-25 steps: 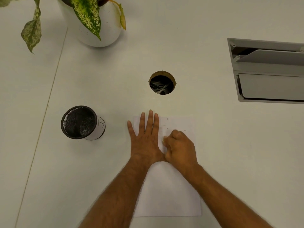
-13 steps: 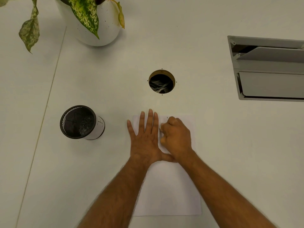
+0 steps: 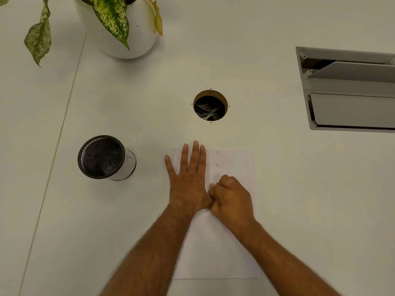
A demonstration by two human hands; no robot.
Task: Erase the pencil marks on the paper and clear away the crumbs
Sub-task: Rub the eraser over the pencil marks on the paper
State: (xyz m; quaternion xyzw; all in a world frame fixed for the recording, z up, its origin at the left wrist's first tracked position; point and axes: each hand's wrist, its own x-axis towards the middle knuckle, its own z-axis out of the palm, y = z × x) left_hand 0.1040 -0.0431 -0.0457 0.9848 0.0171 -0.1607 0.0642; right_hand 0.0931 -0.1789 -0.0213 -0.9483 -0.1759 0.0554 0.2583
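A white sheet of paper (image 3: 215, 253) lies on the white desk in front of me. Short dark pencil marks or crumbs (image 3: 217, 165) dot its upper part. My left hand (image 3: 188, 184) presses flat on the sheet's upper left, fingers spread and holding nothing. Right beside the left thumb, my right hand (image 3: 232, 199) rests on the paper, curled into a fist with the fingertips pinched down. The eraser it grips is almost wholly hidden under the fingers.
A black mesh pen cup (image 3: 102, 157) stands left of the paper. A round cable hole (image 3: 210, 105) opens in the desk beyond the sheet. A white plant pot (image 3: 136, 39) with drooping leaves sits at the far left, and a grey desk hatch (image 3: 350, 90) at the far right.
My right hand slid up the paper beside the left fingers, then came back down toward me. The left hand stayed flat in place.
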